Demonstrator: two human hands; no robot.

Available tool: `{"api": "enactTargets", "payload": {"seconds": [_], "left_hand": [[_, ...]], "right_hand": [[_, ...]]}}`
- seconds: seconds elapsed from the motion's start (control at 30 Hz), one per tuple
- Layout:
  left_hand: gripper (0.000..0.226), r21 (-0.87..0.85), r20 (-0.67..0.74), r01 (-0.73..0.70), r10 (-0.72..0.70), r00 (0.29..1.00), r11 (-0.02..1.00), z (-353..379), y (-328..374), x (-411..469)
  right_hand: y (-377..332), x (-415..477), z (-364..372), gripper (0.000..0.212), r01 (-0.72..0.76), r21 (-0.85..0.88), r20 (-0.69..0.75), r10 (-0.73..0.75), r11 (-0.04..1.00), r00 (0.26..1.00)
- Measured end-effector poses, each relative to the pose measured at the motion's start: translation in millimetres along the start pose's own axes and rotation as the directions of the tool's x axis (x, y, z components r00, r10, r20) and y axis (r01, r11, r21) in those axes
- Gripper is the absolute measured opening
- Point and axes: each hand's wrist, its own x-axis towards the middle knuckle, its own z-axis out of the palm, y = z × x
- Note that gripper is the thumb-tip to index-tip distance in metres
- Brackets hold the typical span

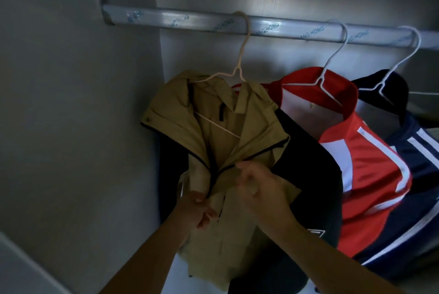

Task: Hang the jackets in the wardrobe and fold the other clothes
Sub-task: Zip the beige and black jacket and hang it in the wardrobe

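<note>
Head view looks into the wardrobe, where the tan jacket point(228, 132), with black sleeves, hangs on a cream hanger point(240, 56) hooked over the rail point(190, 23). It is the leftmost garment and sits just beside the left side wall point(71, 103). Its long axis runs down from the hook toward the near edge, and its front is open above the zip point(213, 175).

Both hands meet low on that front, below the hanger. The left hand point(197, 210) pinches the left front edge with curled fingers, touching the zip line. The right hand point(259, 186) lies on the right front panel with its fingertips at the zip. It is blurred, so I cannot tell whether it pinches the cloth or only rests on it. The zip runs up and away from both hands toward the collar, and the right hand is the nearer to its open part. Closing or straightening the front would likely mean a pull upward along that line while the left hand holds the hem side steady.

Right of the tan jacket a red jacket point(361, 163) hangs on a white hanger point(337, 56), touching it. Farther right a navy jacket point(422, 151) with white stripes hangs on another white hanger point(403, 61), so the wardrobe holds three jackets on the one rail.
</note>
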Motion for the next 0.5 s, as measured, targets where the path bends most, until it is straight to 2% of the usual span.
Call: {"api": "enactTargets", "payload": {"seconds": [0.03, 0.07, 0.1, 0.2, 0.33, 0.4, 0.47, 0.5], "left_hand": [[0.020, 0.021, -0.023, 0.005, -0.004, 1.000, 1.000, -1, -2, 0], [0.028, 0.032, -0.039, 0.013, -0.011, 0.999, 0.999, -1, -3, 0], [0.030, 0.029, -0.054, 0.019, -0.017, 0.998, 0.999, -3, -3, 0], [0.021, 0.083, -0.070, 0.022, -0.017, 0.997, 0.996, -3, -2, 8], [0.016, 0.167, -0.184, -0.108, 0.139, 0.973, 0.980, 1, 4, 33], [0.038, 0.238, -0.210, -0.180, 0.232, 0.950, 0.954, 9, 11, 44], [0.051, 0.274, -0.188, -0.220, 0.277, 0.942, 0.936, 21, 18, 56], [0.052, 0.243, -0.169, -0.210, 0.255, 0.952, 0.947, 29, 19, 63]], "right_hand": [[9, 1, 7, 0.011, 0.137, -0.165, 0.097, -0.122, 0.977, 0.988], [17, 2, 13, 0.019, 0.232, -0.255, 0.193, -0.185, 0.939, 0.963], [18, 4, 18, 0.024, 0.251, -0.283, 0.259, -0.178, 0.926, 0.949], [16, 15, 20, 0.031, 0.181, -0.367, 0.226, -0.102, 0.912, 0.969], [11, 20, 11, 0.026, 0.127, -0.411, 0.183, -0.054, 0.903, 0.982], [14, 23, 6, 0.015, 0.121, -0.426, 0.178, -0.048, 0.897, 0.983], [18, 26, 1, 0.020, 0.112, -0.413, 0.201, -0.030, 0.904, 0.979], [19, 28, -2, 0.022, 0.113, -0.398, 0.207, -0.031, 0.911, 0.978]]}}
